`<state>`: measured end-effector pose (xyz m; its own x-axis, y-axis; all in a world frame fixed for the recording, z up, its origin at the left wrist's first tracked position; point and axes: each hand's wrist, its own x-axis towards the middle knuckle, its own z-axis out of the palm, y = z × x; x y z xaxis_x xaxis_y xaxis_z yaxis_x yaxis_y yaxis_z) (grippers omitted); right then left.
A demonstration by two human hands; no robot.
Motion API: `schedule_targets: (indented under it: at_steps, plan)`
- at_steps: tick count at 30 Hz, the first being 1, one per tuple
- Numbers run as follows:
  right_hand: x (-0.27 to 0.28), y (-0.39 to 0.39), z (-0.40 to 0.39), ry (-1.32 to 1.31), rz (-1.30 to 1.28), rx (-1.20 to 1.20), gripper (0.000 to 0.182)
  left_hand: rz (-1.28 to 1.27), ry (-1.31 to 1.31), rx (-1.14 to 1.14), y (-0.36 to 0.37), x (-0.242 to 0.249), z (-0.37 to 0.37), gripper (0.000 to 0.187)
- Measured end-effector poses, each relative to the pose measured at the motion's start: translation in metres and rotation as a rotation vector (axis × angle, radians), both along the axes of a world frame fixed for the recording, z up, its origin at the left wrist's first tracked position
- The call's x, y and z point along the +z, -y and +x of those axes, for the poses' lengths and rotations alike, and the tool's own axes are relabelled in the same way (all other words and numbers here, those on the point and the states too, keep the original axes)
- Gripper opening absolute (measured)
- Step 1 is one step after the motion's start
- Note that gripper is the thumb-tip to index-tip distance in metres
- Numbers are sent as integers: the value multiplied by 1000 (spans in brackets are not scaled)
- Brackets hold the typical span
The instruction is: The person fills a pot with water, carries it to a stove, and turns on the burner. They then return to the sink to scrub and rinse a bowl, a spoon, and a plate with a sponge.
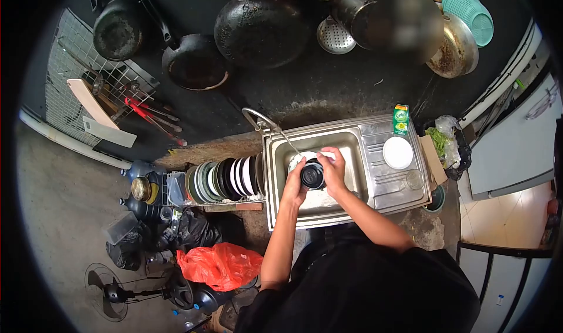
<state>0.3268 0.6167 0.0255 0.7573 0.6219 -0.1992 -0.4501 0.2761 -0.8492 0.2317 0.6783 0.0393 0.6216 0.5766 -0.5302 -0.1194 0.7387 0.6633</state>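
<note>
Over the sink basin point(354, 186), both hands grip a small black bowl point(312, 176); its dark round base faces up toward me. My left hand point(295, 183) closes on one side of it, and my right hand point(333, 171) holds the opposite side with its fingers curled over the top. Just behind the bowl comes the thin metal faucet point(275, 127), its spout end close to my left fingertips. Something white shows in the basin behind my fingers, mostly hidden. Whether water is running is hard to make out.
Right on the drainboard are a white plate point(398, 153), a clear glass point(414, 179) and a green soap pack point(400, 119). A rack of upright plates point(226, 179) stands left of the sink. Pans point(260, 31) hang on the wall. A red plastic bag point(220, 266) lies lower left.
</note>
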Motion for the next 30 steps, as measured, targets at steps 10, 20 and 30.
schedule_targets:
  at_steps: [10,20,30]
  plan:
    - [1,5,-24,535,25,-57,11,336,62,408,26,-8,14,28]
    - [-11,-15,4,-7,-121,69,21,383,162,245,30,-8,9,17]
    - [-66,-4,2,-1002,15,315,30,1493,-376,66,25,-13,12,18]
